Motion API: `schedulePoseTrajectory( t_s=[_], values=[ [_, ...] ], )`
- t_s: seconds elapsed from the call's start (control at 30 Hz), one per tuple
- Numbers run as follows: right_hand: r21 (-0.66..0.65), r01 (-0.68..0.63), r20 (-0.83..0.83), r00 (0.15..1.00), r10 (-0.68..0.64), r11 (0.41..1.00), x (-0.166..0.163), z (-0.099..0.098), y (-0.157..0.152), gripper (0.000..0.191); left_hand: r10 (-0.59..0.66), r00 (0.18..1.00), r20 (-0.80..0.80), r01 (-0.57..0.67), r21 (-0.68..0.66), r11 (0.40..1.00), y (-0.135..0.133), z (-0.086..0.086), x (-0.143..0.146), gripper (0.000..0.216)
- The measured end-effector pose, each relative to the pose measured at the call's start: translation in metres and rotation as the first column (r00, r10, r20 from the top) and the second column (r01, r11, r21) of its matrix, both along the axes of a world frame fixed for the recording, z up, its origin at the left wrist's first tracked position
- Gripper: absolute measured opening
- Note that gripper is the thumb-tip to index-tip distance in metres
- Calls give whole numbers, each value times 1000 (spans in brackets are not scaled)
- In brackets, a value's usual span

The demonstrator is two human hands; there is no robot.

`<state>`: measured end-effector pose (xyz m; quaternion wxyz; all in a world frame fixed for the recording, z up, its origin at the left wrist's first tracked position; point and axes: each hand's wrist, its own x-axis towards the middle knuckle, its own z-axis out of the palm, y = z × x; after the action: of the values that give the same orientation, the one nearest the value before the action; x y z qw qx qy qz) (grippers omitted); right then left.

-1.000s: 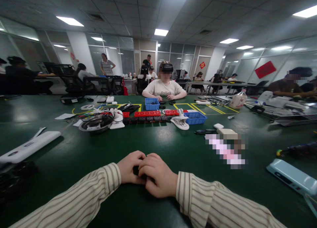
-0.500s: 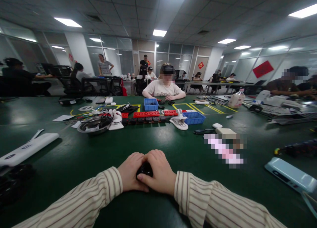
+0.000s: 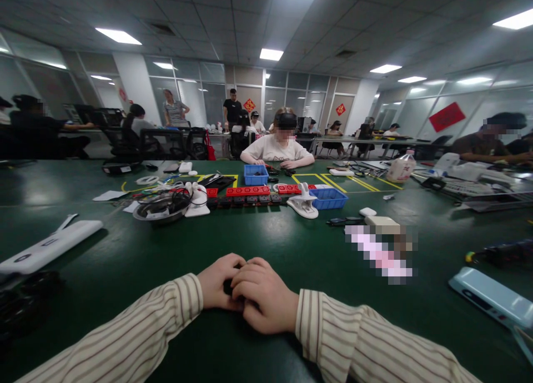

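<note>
My left hand curls round a glossy black rounded object low over the near part of the green table. Only a dark sliver of it shows between thumb and fingers, so I cannot tell its kind. My right hand lies closed over it from the right, its bent fingers overlapping the left fingers. Whether the right fingers grip the object or only press on it is hidden. Both wrists come out of striped cuffs.
Across the middle stand a metal bowl of cables, a red socket strip, a white clip stand and a blue bin. A white device lies left, a light-blue one right. A person sits opposite.
My right hand has turned over the black object, its fingers now curled across the front. Much less of the object shows than before. The camera view has shifted slightly.
</note>
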<state>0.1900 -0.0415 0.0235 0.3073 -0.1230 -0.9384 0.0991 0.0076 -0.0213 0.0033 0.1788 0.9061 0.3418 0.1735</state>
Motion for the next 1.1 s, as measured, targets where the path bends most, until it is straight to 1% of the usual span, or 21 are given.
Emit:
schedulePoseTrajectory(
  t_s=[0.07,0.13,0.2,0.27,0.33,0.4,0.47,0.53,0.6,0.67,0.8,0.97,1.03,1.1],
  values=[
    [32,-58,2,998,58,998,0,1,-1,18,6,999,34,-5,-8,1000,0,0,0,41],
    [41,-49,-15,999,50,998,0,3,-3,20,8,998,57,-8,-8,1000,0,0,1,52],
    [28,16,-45,999,-15,999,0,4,-4,22,9,999,54,-9,11,1000,-1,0,1,63],
    [-5,117,-57,992,-117,993,0,3,-4,27,24,999,31,-26,53,998,-3,0,2,69],
    [-40,235,-36,971,-236,971,-1,1,-3,37,74,997,12,-75,97,992,-6,1,4,66],
    [-60,336,9,942,-336,940,-1,-1,-2,42,128,992,-3,-127,124,984,-9,2,7,61],
    [-65,395,57,918,-392,916,-2,-2,-1,38,162,987,-15,-159,121,980,-11,3,11,52],
    [-71,410,92,911,-403,909,-2,-1,-1,32,172,985,-15,-169,103,980,-12,4,12,43],
    [-81,388,97,920,-380,918,-2,0,-1,27,168,986,3,-168,79,983,-12,4,12,39],
    [-88,338,77,940,-332,937,-2,1,-1,25,149,989,20,-149,45,988,-9,3,10,41],
    [-76,192,8,981,-192,978,-1,3,-1,24,80,996,36,-80,-12,997,-3,-1,5,39],
    [-13,4,-43,999,-5,1000,0,1,-1,20,12,998,65,-12,-1,1000,-1,-5,2,30],
    [16,-51,-33,998,51,999,0,2,-1,19,15,996,92,-16,2,1000,-2,-5,2,37],
    [35,-81,-32,996,82,996,-1,2,-2,20,35,994,103,-36,1,999,-3,-4,3,53]
  ],
)
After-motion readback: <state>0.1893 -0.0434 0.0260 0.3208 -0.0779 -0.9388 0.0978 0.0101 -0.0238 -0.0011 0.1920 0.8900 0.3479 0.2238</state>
